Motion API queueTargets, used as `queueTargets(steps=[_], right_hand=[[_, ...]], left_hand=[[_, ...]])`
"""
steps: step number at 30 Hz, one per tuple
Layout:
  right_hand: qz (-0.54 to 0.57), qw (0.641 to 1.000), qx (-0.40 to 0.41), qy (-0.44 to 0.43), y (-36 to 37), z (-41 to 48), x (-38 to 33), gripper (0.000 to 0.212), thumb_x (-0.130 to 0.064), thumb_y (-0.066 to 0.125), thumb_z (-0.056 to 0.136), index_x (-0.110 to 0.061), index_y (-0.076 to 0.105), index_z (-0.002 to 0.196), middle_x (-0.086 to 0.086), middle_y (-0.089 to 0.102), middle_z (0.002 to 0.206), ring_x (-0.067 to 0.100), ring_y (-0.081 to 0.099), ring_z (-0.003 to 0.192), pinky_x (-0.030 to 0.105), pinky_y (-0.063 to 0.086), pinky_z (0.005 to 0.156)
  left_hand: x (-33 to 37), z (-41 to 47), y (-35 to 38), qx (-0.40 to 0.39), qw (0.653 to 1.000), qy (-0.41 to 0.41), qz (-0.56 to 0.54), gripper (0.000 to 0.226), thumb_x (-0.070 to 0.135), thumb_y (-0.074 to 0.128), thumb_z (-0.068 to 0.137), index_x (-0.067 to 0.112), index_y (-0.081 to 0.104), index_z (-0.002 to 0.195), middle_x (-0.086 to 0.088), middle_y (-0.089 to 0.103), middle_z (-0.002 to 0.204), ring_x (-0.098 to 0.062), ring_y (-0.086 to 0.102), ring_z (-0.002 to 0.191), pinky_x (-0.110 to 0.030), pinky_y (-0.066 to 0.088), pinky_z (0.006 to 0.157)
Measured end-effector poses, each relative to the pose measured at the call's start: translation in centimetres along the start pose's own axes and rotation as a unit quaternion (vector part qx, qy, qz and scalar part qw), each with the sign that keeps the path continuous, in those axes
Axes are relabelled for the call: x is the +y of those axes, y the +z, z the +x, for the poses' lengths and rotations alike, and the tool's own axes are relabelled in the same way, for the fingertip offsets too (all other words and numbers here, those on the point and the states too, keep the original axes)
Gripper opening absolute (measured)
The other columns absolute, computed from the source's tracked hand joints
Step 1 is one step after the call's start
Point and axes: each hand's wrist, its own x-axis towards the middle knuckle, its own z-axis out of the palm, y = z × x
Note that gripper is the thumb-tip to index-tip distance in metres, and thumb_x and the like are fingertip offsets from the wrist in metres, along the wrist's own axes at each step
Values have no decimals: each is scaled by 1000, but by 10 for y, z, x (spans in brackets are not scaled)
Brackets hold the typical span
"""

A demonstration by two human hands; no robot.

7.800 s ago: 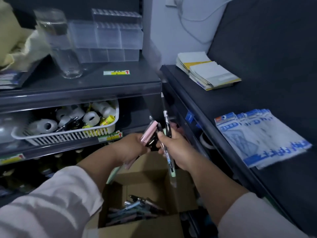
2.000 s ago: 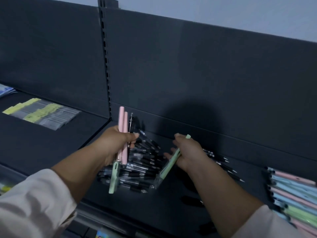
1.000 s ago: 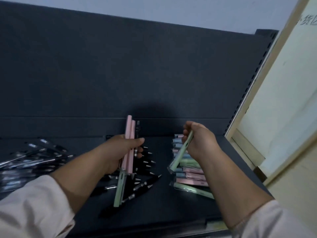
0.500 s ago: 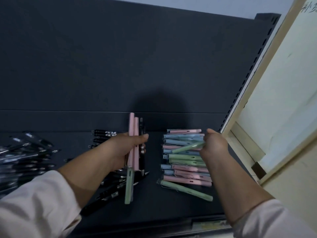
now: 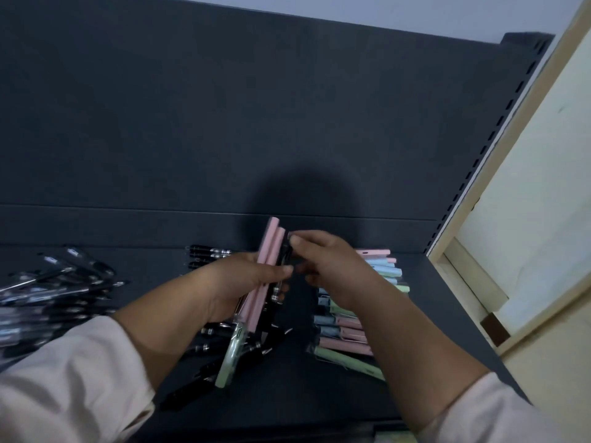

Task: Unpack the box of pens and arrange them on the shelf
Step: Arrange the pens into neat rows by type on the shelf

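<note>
My left hand (image 5: 238, 287) grips a bundle of pens (image 5: 267, 266) above the dark shelf (image 5: 415, 330): two pink ones, a black one and a green one hanging low. My right hand (image 5: 332, 270) has come across to the bundle, and its fingertips pinch the top of the black pen (image 5: 284, 255). Behind my right wrist a stack of pink, blue and green pastel pens (image 5: 348, 338) lies in rows on the shelf. Black pens (image 5: 208, 345) lie loose under my left hand. The box is out of view.
A heap of black and clear pens (image 5: 54, 292) lies at the shelf's left. The dark back panel (image 5: 224, 123) rises behind. A slotted upright (image 5: 486, 148) and a cream wall panel (image 5: 531, 203) close off the right side.
My right hand has left the green pen on the pastel stack and moved left to the bundle in my left hand. My left hand has stayed where it was.
</note>
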Motion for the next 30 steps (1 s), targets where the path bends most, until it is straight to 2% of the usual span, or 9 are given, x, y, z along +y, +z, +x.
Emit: queueTargets(steps=[4, 8, 10, 13, 16, 19, 21, 25, 30], right_hand=[[33, 998, -58, -9, 22, 6, 2, 10, -9, 61, 91, -17, 66, 95, 0, 68, 85, 13, 61, 78, 28, 47, 73], [120, 992, -22, -2, 36, 16, -2, 15, -8, 50, 97, -16, 61, 104, 3, 64, 80, 15, 62, 71, 32, 53, 75], [148, 989, 0, -6, 46, 22, -6, 18, -13, 45, 100, -22, 61, 105, 3, 56, 77, 16, 59, 64, 33, 54, 68], [18, 999, 13, -50, 62, 30, -7, 23, -19, 43, 101, -31, 60, 110, 1, 53, 80, 10, 50, 59, 21, 45, 51], [-136, 988, -26, -69, 81, 36, 1, 29, -18, 46, 100, -30, 60, 122, -2, 61, 96, 4, 53, 74, 15, 42, 61], [-189, 977, -69, -67, 101, 36, 7, 28, -20, 47, 99, -24, 61, 123, -2, 65, 110, 6, 59, 94, 15, 42, 76], [-180, 979, -55, -78, 111, 35, 0, 23, -27, 47, 100, -25, 63, 116, -8, 65, 106, 6, 59, 98, 15, 42, 77], [-58, 991, -88, -85, 126, 30, -21, 15, -33, 50, 98, -29, 64, 99, -9, 66, 86, 8, 55, 67, 22, 43, 61], [-22, 985, -134, -109, 131, 26, -28, 10, -14, 57, 94, -21, 64, 95, -7, 56, 64, 4, 46, 50, 21, 41, 51]], left_hand=[[0, -3, -11, 10, 1000, 19, 10, 20, 17, 68, 85, 15, 70, 105, -6, 74, 96, -22, 67, 96, -36, 52, 85], [-1, -8, -31, 55, 998, 14, -36, 12, 16, 69, 85, 7, 68, 92, -4, 67, 68, -19, 63, 68, -30, 53, 63], [-1, -12, -43, 89, 993, 9, -77, 10, 17, 67, 87, 8, 64, 86, -3, 62, 59, -15, 59, 54, -27, 52, 54], [-1, -22, -62, 134, 985, 9, -109, 17, 25, 64, 89, 12, 59, 79, 0, 58, 54, -13, 56, 50, -25, 48, 49], [-3, -31, -79, 153, 984, 5, -96, 23, 33, 63, 89, 13, 57, 80, -2, 54, 63, -14, 53, 55, -27, 46, 52], [-5, -40, -93, 142, 987, 14, -80, 20, 32, 64, 88, 13, 61, 88, -1, 57, 72, -13, 54, 62, -24, 47, 53], [-8, -44, -101, 123, 990, 22, -67, 18, 28, 66, 87, 12, 62, 95, 0, 60, 75, -11, 55, 64, -21, 48, 54], [-8, -49, -109, 73, 997, 18, -9, 10, 18, 68, 85, 10, 64, 88, 2, 61, 64, -7, 53, 53, -18, 46, 51], [-5, -52, -107, 28, 998, 17, 62, 10, 21, 69, 84, 12, 67, 88, 2, 59, 63, -8, 53, 57, -22, 45, 59]])
